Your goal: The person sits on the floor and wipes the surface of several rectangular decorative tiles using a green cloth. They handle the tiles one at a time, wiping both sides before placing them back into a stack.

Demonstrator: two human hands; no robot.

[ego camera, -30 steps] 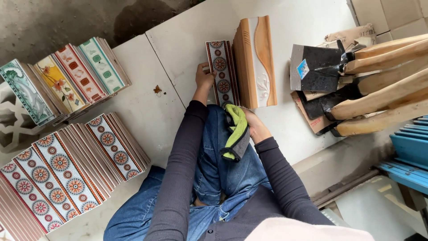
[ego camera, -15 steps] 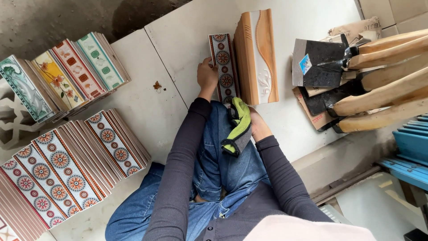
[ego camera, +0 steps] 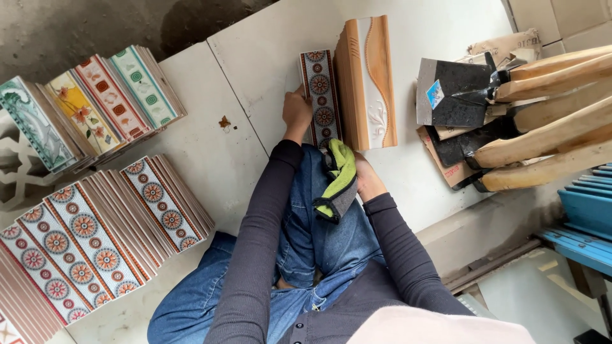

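A narrow border tile with red and blue medallions (ego camera: 320, 89) stands on edge on the white floor slab (ego camera: 255, 70), leaning against a stack of orange wavy tiles (ego camera: 366, 79). My left hand (ego camera: 296, 109) grips the medallion tile's left edge. My right hand (ego camera: 365, 175) rests by my knee, closed on a green and grey cloth (ego camera: 339, 181) that hangs over my jeans.
Rows of patterned border tiles stand on edge at the left, floral ones (ego camera: 89, 108) behind and medallion ones (ego camera: 108, 236) nearer. At the right lie several hoes with black blades (ego camera: 454, 92) and wooden handles (ego camera: 548, 121). Blue slats (ego camera: 586, 210) sit at the far right.
My left hand slid slightly up the medallion tile's edge and pressed it closer to the orange stack. The right hand kept hold of the cloth.
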